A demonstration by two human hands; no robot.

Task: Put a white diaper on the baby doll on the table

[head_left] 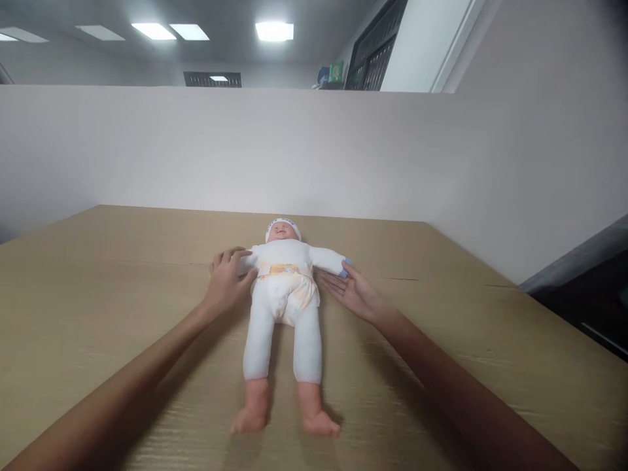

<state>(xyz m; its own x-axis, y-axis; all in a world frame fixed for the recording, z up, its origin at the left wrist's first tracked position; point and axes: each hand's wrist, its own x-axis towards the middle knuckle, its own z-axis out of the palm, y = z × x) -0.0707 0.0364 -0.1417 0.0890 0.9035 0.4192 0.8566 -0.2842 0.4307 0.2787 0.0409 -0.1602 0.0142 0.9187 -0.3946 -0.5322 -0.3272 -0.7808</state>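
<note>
A baby doll (286,252) in a white outfit and white cap lies on its back on the wooden table (147,366), feet toward me. Its arms are spread. Around its waist is a diaper (287,297) with an orange-patterned front band. My left hand (228,278) rests against the doll's arm on the left, fingers loosely bent over it and thumb apart near the waist. On the other side, my right hand (356,294) has its fingers stretched out beneath the doll's other arm. Its thumb is up by the blue cuff (346,267).
A pale wall panel (220,150) rises behind the table's far edge. Another wall (530,150) stands on the right, with a dark object (589,294) beside the table below it. Ceiling lights (275,31) show beyond the panel.
</note>
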